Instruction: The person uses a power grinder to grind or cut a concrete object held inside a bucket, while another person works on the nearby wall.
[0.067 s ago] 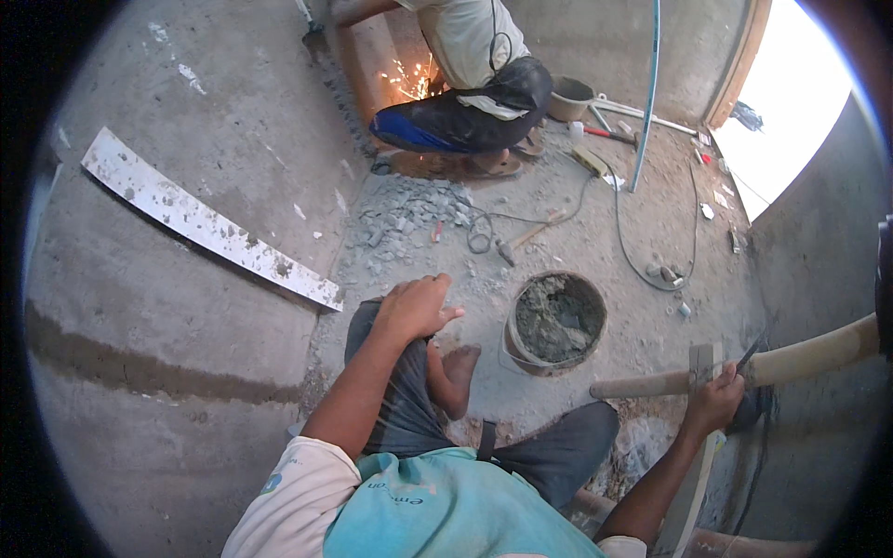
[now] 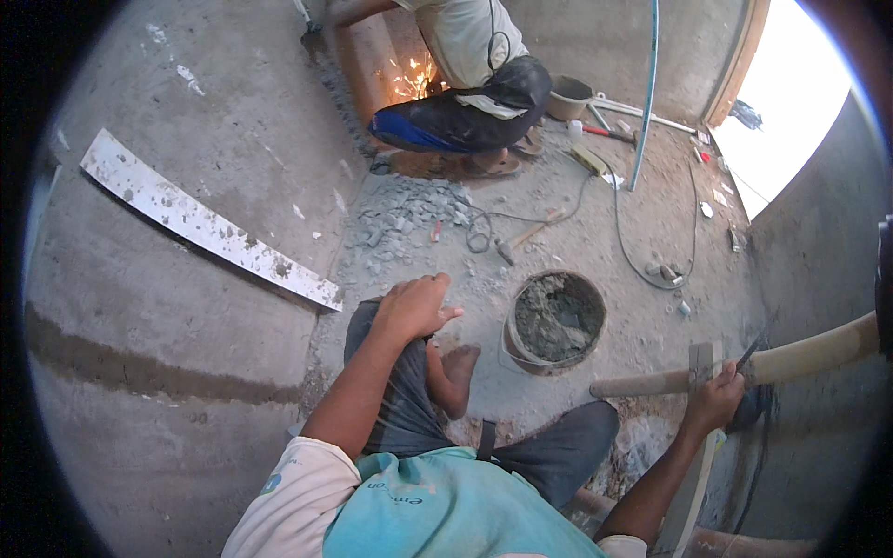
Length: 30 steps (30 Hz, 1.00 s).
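Observation:
My left hand (image 2: 414, 307) rests over my raised left knee, its fingers loosely stretched and the thumb apart, holding nothing. At the right wall, my right hand (image 2: 716, 396) is closed around a dark-bladed tool (image 2: 750, 351); my fingers hide its handle, and its exact kind is unclear. A light wooden strip (image 2: 705, 358) runs behind that hand. Beside it a thick pale pipe (image 2: 814, 350) slants out from the right. Between my hands and a little farther off stands a bucket (image 2: 508, 340) of wet grey mortar (image 2: 556, 321).
Ahead, a crouching person (image 2: 474, 65) works amid bright sparks (image 2: 411, 79). Rubble (image 2: 409, 212), a hammer (image 2: 530, 237) and a cable (image 2: 619, 232) lie on the floor. A mortar-spotted white straightedge (image 2: 205, 223) leans at the left wall; a thin blue pipe (image 2: 646, 102) stands upright.
The sparks near the crouching person have changed shape and look brighter. My hands and the bucket hold their places.

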{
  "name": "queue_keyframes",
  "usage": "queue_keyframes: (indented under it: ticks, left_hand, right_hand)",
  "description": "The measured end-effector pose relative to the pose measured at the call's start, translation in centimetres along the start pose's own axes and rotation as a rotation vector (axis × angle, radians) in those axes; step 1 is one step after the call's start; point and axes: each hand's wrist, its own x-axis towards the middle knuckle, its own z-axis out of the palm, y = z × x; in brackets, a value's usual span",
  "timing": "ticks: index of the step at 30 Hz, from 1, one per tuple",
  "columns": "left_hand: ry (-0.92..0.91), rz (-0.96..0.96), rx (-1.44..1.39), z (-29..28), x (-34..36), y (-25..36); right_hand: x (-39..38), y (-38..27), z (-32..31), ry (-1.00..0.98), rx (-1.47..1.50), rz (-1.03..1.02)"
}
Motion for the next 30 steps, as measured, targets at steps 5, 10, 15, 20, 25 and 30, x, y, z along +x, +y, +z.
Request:
queue_keyframes:
  ticks: [5, 10, 15, 20, 25, 30]
  left_hand:
    - [-0.011, -0.006, 0.021, 0.4, 0.2, -0.2]
    - [-0.022, -0.005, 0.000, 0.2, 0.2, 0.0]
    - [-0.017, -0.007, 0.023, 0.1, 0.2, 0.0]
    - [-0.004, -0.002, 0.022, 0.1, 0.2, 0.0]
    - [0.015, 0.000, 0.027, 0.3, 0.2, -0.1]
    - [0.005, -0.012, 0.020, -0.2, 0.0, 0.5]
  right_hand:
    - [-0.2, -0.5, -0.2, 0.011, 0.003, 0.015]
    - [-0.2, -0.8, -0.3, 0.025, 0.002, 0.026]
    - [-0.3, -1.2, -0.6, 0.027, 0.014, 0.016]
    - [-0.3, -1.2, -0.6, 0.030, -0.016, 0.013]
    - [-0.4, -1.7, -0.8, 0.045, 0.006, 0.021]
    - [-0.2, -0.8, -0.4, 0.033, -0.025, 0.012]
